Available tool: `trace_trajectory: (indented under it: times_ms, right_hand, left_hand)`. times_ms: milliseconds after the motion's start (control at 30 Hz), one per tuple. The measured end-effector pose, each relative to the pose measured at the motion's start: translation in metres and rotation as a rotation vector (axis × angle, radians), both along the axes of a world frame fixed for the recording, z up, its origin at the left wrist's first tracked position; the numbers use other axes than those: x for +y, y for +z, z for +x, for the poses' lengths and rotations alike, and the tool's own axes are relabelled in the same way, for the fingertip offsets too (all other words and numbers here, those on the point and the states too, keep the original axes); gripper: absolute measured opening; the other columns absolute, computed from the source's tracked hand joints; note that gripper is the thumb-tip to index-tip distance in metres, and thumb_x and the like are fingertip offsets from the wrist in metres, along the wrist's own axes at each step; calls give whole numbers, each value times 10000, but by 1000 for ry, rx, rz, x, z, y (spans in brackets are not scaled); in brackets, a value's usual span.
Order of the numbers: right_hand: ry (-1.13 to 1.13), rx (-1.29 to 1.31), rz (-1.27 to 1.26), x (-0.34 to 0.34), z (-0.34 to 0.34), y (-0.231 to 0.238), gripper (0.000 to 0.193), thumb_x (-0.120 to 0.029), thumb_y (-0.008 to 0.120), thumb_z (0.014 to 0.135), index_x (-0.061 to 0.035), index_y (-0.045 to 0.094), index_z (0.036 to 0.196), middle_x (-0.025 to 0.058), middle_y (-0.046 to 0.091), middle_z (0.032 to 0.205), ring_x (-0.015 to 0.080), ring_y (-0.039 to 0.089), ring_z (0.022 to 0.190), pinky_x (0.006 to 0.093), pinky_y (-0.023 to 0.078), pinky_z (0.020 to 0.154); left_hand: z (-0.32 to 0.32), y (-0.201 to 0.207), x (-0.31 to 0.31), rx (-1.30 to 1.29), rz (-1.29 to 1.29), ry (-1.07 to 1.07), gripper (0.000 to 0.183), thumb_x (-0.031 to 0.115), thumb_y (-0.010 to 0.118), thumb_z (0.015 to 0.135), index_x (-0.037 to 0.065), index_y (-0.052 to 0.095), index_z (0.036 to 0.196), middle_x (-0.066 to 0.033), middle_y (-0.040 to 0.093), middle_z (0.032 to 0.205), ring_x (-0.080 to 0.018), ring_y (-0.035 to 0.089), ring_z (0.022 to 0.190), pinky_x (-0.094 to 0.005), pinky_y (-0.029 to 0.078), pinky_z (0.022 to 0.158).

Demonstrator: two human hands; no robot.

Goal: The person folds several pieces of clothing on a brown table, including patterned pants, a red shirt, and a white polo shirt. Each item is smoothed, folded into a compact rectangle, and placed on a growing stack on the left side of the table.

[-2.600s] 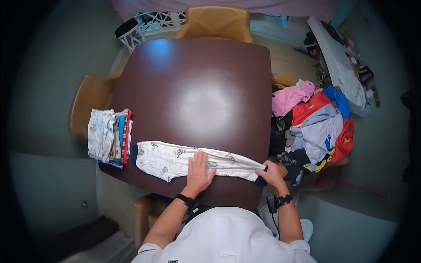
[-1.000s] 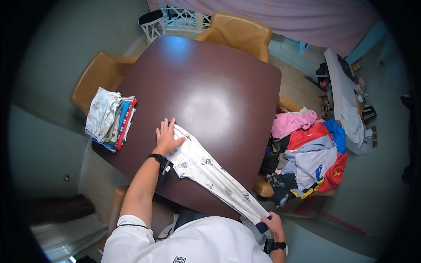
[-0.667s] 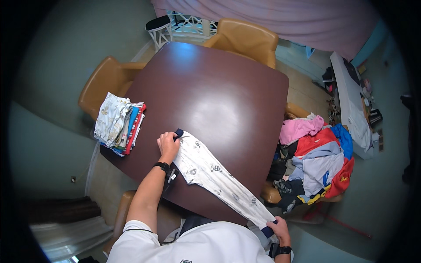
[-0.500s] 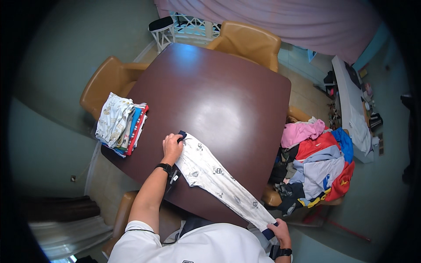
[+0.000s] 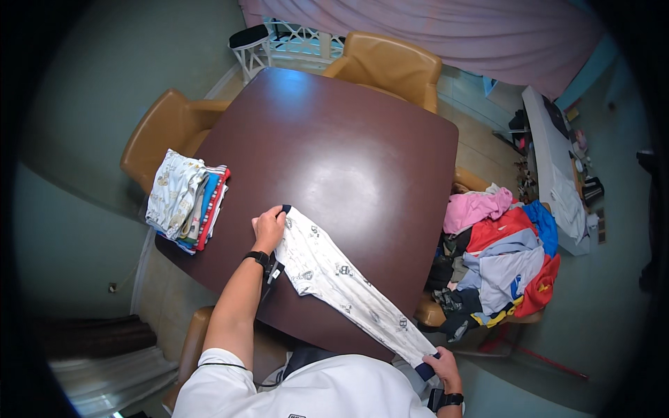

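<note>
Your left hand [image 5: 269,228] has its fingers curled tight over the navy waistband [image 5: 286,208] of a pair of white trousers [image 5: 341,279] with dark printed figures. Your right hand [image 5: 443,366] pinches the navy cuff [image 5: 424,372] at the other end. The trousers lie folded lengthwise, one leg over the other, and run in a slant between your hands, from the waistband on the left over the dark brown counter [image 5: 334,139] to the cuff at the near right. The cuff end reaches out past the counter's near edge; whether the middle touches the top, you cannot tell from here.

To the left of your left hand, well apart from it, a stack of folded clothes [image 5: 175,195] sits at the counter's left edge, a white patterned piece on top and blue, red and striped layers showing on its right side. On the right, a loose heap of clothes [image 5: 503,261] in pink, red, blue, grey and black covers a tan chair [image 5: 430,312] beside the counter. Another tan chair [image 5: 394,64] stands at the far side.
</note>
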State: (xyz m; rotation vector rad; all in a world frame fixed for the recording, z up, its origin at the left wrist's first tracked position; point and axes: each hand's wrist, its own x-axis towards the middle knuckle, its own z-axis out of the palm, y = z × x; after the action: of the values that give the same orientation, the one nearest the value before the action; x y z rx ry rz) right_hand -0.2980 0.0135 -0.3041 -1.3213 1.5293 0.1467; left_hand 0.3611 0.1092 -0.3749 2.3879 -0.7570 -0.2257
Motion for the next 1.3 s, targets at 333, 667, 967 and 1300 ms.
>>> trace_trajectory:
  times_ms: [333, 667, 967, 1300]
  right_hand:
    - [12, -24, 9, 4, -11, -13, 332, -189, 877, 813, 15, 770, 1052, 67, 758, 934, 150, 687, 829, 329, 563, 775]
    - [79, -34, -103, 8, -14, -14, 363, -250, 884, 805, 24, 767, 1012, 80, 751, 898, 155, 686, 825, 356, 566, 769]
    - [-261, -237, 60, 6, -11, -12, 215, -128, 842, 884, 4, 761, 1032, 28, 733, 920, 114, 661, 810, 297, 544, 735]
    - [-320, -331, 56, 17, 24, -29, 179, -122, 864, 915, -26, 729, 983, -11, 664, 905, 88, 603, 809, 282, 510, 712]
  left_hand:
    - [14, -13, -12, -55, -82, 126, 278, 192, 779, 953, 147, 757, 1227, -55, 746, 1078, -309, 684, 1120, -505, 451, 1056]
    - [5, -10, -13, -545, 37, -301, 323, 43, 638, 968, 80, 764, 1263, -82, 702, 1189, -292, 655, 1144, -437, 512, 996]
    - [-35, -15, 0, -377, 283, -319, 723, 335, 593, 1099, 24, 356, 1707, -183, 348, 1782, -376, 317, 1649, -566, 247, 1340]
    - [14, -12, 23, -469, 455, -350, 879, 479, 598, 1080, 48, 240, 1757, -180, 259, 1823, -405, 240, 1675, -614, 186, 1343]
